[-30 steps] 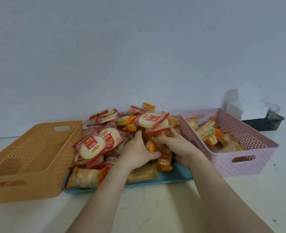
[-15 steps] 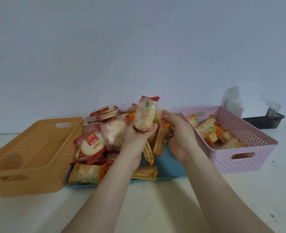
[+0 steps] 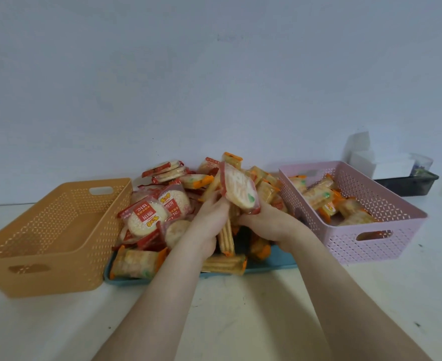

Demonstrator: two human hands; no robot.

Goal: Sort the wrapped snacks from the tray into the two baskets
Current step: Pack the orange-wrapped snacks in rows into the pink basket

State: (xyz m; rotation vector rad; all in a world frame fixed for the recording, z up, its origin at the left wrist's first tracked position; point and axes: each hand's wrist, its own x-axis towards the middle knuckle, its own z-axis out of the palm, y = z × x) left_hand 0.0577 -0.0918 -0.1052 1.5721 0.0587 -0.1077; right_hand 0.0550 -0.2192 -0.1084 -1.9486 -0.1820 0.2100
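Orange basket (image 3: 50, 230) is parked left of the blue tray (image 3: 266, 265), pink basket (image 3: 370, 230) right of it, snacks (image 3: 149, 217) still heaped on it, and one round red-edged pack (image 3: 239, 190) is pinched above it by left hand (image 3: 209, 222) and right hand (image 3: 264, 221).
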